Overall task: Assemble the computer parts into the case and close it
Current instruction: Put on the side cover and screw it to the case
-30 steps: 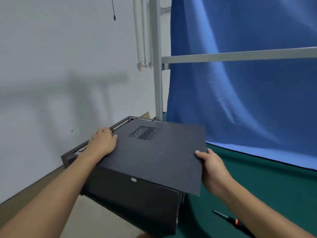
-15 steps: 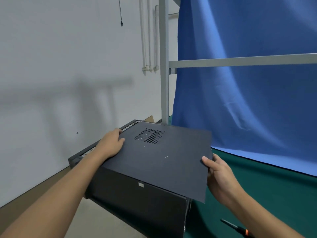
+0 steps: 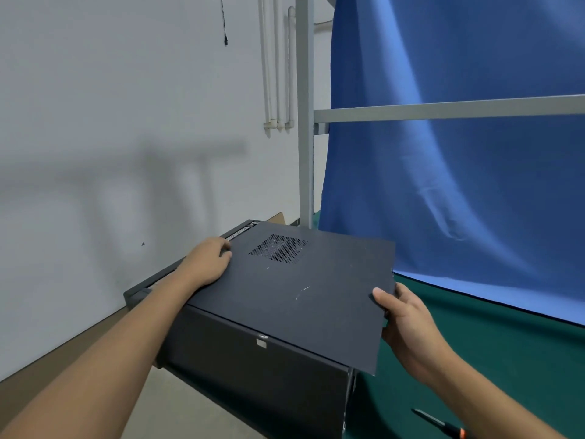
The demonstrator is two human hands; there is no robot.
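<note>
Right hand [image 3: 402,315] pinches the panel [image 3: 300,289], left hand [image 3: 205,264] grips its opposite edge; sliding it level should seat it on the case [image 3: 253,369].

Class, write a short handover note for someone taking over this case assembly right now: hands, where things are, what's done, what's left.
Left hand lies on the side panel at its left edge; grip unclear.
Right hand pinches the panel's right edge, thumb on top.
The panel lies on the case, offset right and overhanging; case rim exposed at left. Screwdriver lies on the green table.
Done: panel laid on. Interior hidden.
Left: probably slide the panel into place, then fasten it.
</note>
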